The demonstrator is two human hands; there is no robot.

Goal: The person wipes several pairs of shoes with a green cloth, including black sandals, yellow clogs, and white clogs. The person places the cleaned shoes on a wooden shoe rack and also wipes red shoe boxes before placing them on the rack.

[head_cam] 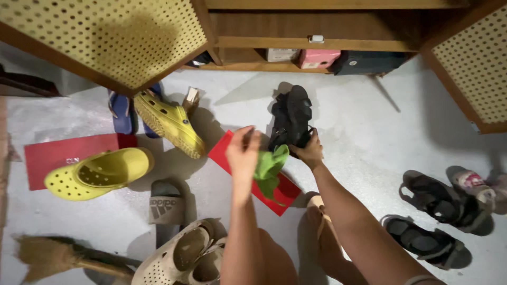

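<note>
From overhead, the right hand (310,150) lifts a chunky black sandal (292,119) off the floor (359,137), fingers clamped on its heel end, sole tilted upright. The left hand (243,153) pinches a crumpled green cloth (269,169) just beside it. Yellow clogs (100,171) lie well apart, to the left.

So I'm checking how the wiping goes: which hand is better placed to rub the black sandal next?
Probably the left hand: it holds the green cloth right beside the black sandal, while the right hand grips that sandal.
</note>
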